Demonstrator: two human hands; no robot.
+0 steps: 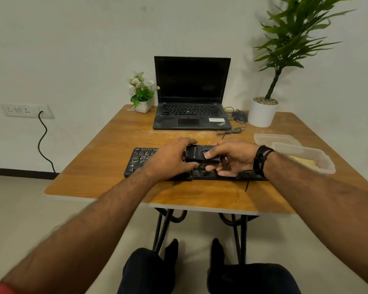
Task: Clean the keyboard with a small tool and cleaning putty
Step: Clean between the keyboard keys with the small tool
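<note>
A black keyboard [139, 160] lies across the middle of the wooden table [98, 166], mostly covered by my hands. Above its centre I hold a small black boxy tool [197, 157] with a round button on top. My left hand [170, 160] grips the tool's left end, fingers curled around it. My right hand [232, 159] grips the right end, thumb resting on the button. A clear plastic container [319, 160] at the right holds something yellow, possibly the putty.
An open black laptop [191, 102] sits at the back, with a mouse [239, 116] and loose cable to its right. A white flower pot [143, 106] and a large white plant pot [261, 113] flank it. A clear lid [270, 139] lies by the container.
</note>
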